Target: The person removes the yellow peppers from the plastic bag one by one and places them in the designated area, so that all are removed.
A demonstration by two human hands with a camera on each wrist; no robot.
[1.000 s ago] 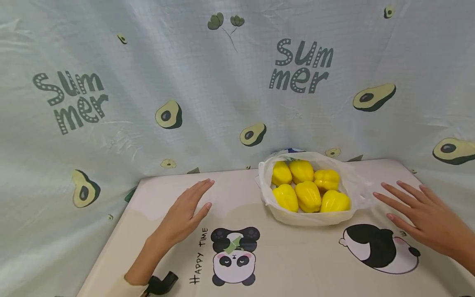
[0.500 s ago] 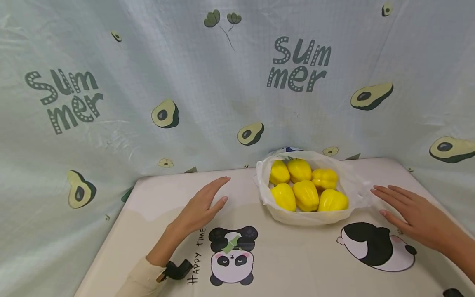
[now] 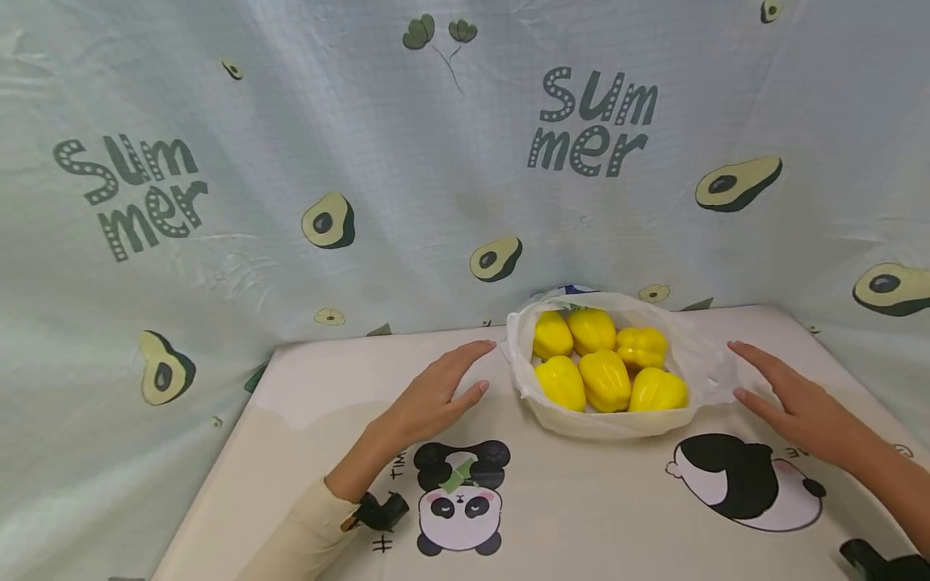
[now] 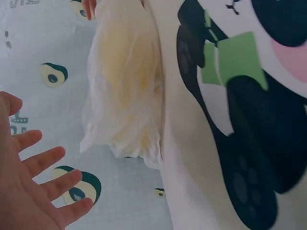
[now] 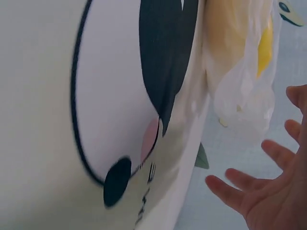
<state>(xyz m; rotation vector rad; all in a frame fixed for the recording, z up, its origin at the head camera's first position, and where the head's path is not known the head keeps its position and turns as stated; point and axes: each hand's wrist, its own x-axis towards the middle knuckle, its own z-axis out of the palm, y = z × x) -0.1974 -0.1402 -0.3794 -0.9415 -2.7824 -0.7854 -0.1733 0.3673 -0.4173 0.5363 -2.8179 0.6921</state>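
Several yellow bell peppers (image 3: 605,381) lie in a white plastic bag (image 3: 592,425) that stands with its mouth wide at the back of the table. My left hand (image 3: 436,399) is just left of the bag, fingers spread and apart from it; the left wrist view shows the bag (image 4: 125,86) beyond those fingers. On the other side my right hand (image 3: 802,411) hovers close to the bag's gathered right end, fingers extended and holding nothing. In the right wrist view the bag (image 5: 240,81) sits beyond the right fingers, with a gap between.
The table (image 3: 581,508) has a pale cover with a printed panda (image 3: 459,516) and another black-and-white animal print (image 3: 748,484). Right behind the bag hangs a curtain (image 3: 407,177) with avocado prints.
Both hands have drawn nearer the bag: the left moved right towards it, and the right came in slightly to the left with its fingers closer together. Bag and peppers stay in place.
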